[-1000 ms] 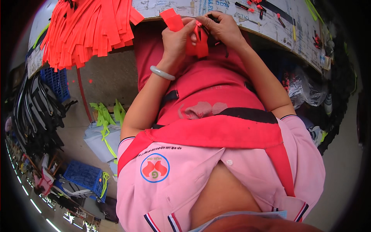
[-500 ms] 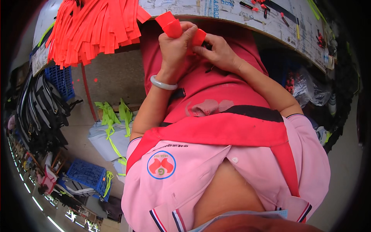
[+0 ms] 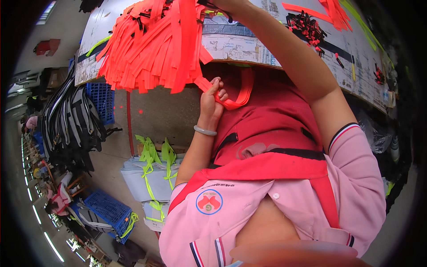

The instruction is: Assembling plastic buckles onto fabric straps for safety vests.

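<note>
The view comes from the wearer's own head, through the left one of two fisheye cameras worn side by side, and faces steeply down. The pink shirt (image 3: 360, 164) and red apron (image 3: 267, 169) lie close below it, filling the lower middle; the left hand (image 3: 213, 100) sits farther out, and the right hand (image 3: 231, 5) is cut by the top edge. The workbench (image 3: 249, 46) crosses the top (its front edge bowed by the lens), the floor (image 3: 109, 153) spreads at left, and darkness rounds off the corners
</note>
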A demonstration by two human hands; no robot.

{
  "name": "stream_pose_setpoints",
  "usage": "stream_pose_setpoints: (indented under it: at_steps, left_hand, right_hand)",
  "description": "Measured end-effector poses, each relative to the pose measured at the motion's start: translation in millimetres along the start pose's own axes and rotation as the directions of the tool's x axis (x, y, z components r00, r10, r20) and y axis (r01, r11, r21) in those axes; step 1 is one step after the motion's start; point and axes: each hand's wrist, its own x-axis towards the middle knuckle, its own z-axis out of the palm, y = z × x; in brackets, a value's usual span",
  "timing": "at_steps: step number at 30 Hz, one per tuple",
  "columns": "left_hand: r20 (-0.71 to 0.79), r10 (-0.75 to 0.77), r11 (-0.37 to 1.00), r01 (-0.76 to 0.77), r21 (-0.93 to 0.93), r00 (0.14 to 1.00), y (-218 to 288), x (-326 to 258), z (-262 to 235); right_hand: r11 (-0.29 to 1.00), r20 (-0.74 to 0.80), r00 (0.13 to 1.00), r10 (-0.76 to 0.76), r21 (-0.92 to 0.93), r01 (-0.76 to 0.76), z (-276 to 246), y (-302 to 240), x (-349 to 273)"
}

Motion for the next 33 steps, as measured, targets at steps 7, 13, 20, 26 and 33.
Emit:
stream_pose_setpoints:
  at_steps: [7, 13, 20, 26, 33]
  left_hand:
    - [0.001, 0.050, 0.978, -0.049, 0.202, 0.999, 11.9, -15.6, 36.3]
    - [0.034, -0.143, 0.791, 0.094, 0.605, 0.989, -5.5, -14.0, 51.1]
    - [0.049, -0.218, 0.695, 0.120, 0.709, 0.975, -10.0, -17.1, 80.0]
    - [0.126, -0.251, 0.862, 0.162, 0.480, 0.960, -1.6, -19.0, 70.6]
    - [0.073, -0.131, 0.806, 0.063, 0.588, 0.989, -11.1, -15.0, 79.0]
  right_hand:
    - [0.949, 0.332, 0.891, 0.310, -0.169, -0.268, -5.6, 71.8, -97.8]
    - [0.895, 0.448, 0.775, 0.445, -0.228, -0.383, -23.1, 71.7, -158.4]
    - [0.952, 0.397, 0.871, 0.291, -0.215, -0.220, -47.3, 77.6, -183.0]
    - [0.959, 0.245, 0.933, 0.266, -0.169, -0.229, -63.3, 81.3, -187.2]
    - [0.980, 0.124, 0.981, 0.148, -0.152, -0.129, -66.4, 84.8, -191.8]
